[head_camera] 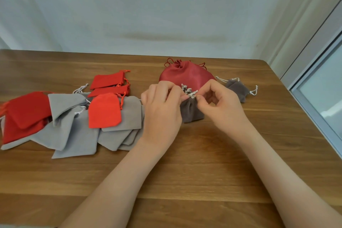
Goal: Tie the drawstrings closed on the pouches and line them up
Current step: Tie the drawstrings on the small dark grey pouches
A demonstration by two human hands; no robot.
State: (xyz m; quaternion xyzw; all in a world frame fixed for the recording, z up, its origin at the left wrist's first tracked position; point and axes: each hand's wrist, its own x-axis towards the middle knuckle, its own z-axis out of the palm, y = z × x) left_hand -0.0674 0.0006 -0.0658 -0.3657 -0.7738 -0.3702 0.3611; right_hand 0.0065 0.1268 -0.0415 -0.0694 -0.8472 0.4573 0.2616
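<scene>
A small dark grey pouch (191,111) lies at the table's middle, its mouth gathered tight with pale drawstrings (187,90) bunched above it. My left hand (162,109) pinches the strings from the left, and my right hand (220,103) pinches them from the right, at the pouch's mouth. Behind them sits a large dark red satin pouch (185,76), cinched shut. A second dark grey pouch (237,89) with white strings lies cinched to the right of it.
A loose heap of flat pouches covers the left of the wooden table (185,172): light grey pouches (74,131) and bright red pouches (105,111), overlapping. A white wall stands behind; a window frame (314,102) runs along the table's right edge.
</scene>
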